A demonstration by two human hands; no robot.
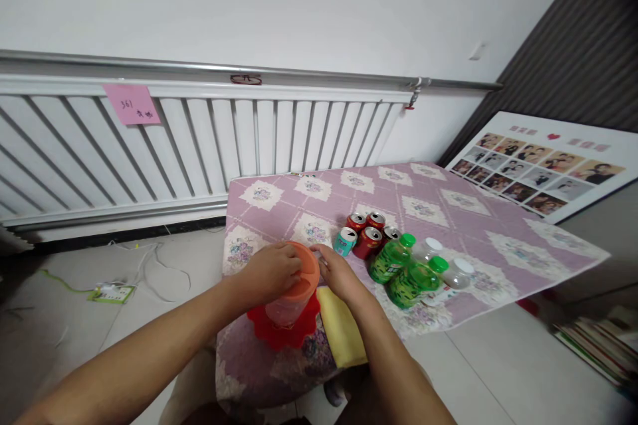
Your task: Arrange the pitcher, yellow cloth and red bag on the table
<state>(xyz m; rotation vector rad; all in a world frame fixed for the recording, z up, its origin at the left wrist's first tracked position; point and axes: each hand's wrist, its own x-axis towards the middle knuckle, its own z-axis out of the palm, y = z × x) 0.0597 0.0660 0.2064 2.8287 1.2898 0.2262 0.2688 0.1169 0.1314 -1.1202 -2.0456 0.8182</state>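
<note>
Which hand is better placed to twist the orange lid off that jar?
Probably the left. The left hand already lies over the orange lid, its fingers curled around the rim. The right hand touches only the side, so it seems better suited to steadying the jar.

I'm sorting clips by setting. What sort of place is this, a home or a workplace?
Most likely a room in a home. A white radiator runs along the wall, a floral tablecloth covers the small table, and a board of portrait photos leans at the right.
</note>
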